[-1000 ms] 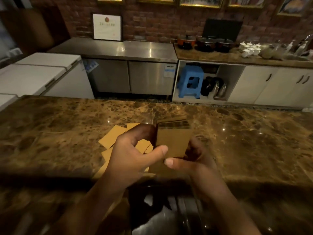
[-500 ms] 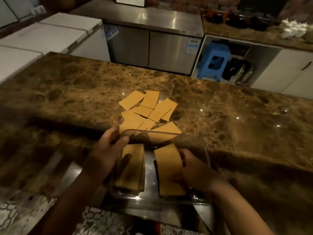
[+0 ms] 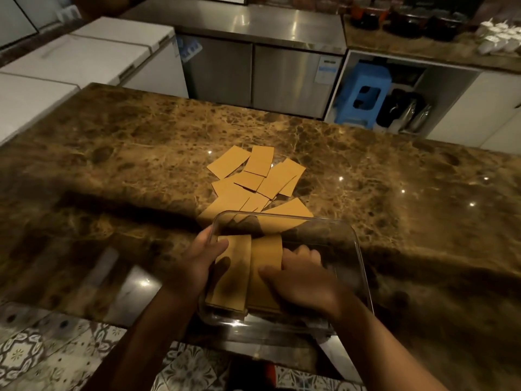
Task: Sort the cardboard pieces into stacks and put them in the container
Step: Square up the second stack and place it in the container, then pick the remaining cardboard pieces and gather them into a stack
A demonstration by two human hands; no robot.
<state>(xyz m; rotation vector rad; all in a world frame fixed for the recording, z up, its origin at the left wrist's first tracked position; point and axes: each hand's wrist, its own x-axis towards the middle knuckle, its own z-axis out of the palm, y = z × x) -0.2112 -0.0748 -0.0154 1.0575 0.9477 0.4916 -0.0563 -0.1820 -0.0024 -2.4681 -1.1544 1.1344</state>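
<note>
Left hand point(image 3: 201, 256) grips left rim of clear container point(image 3: 356, 251) at table point(image 3: 112, 153) near edge. Right hand point(image 3: 303, 273), fingers loosely curled, presses on right cardboard stack point(image 3: 266, 259); left stack point(image 3: 234, 275) beside it. Loose cardboard pieces point(image 3: 255, 180) remain scattered beyond container, unsorted. Task partway, judging by leftovers.

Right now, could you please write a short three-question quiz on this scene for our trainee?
1. True or false: the clear container holds two stacks of cardboard side by side.
2. Which hand rests on the right stack? A) left hand B) right hand C) neither
3. Fill in: the loose cardboard pieces lie on the marble counter, on the ___ side of the container from the person.

Key
1. True: a left stack lies beside the right one.
2. B: the right hand lies on it; the left hand grips the container's left rim.
3. far
</note>
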